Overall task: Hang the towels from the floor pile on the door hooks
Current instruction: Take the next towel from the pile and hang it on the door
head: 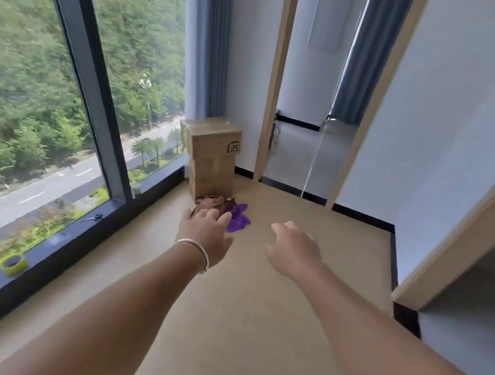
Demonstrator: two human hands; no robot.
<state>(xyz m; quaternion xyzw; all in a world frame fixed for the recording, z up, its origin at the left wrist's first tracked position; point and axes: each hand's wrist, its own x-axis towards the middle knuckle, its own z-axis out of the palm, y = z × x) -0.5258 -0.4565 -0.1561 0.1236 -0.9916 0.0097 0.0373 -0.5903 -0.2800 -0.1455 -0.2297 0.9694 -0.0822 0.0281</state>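
A small pile of towels lies on the tan floor in front of a cardboard box: a brown towel (pixel 211 202) and a purple towel (pixel 240 216) beside it. My left hand (pixel 205 232), with a bracelet on the wrist, is stretched out with straight fingers and hides part of the brown towel in the image; I cannot tell whether it touches the pile. My right hand (pixel 293 245) hovers to the right of the pile, fingers loosely curled, holding nothing. No door hooks are visible.
A tall cardboard box (pixel 212 160) stands in the corner by the large window (pixel 72 101). A roll of yellow-green tape (pixel 14 265) and scissors (pixel 94 217) lie on the window sill. An open doorway (pixel 311 101) is ahead; a door frame (pixel 466 235) stands at right.
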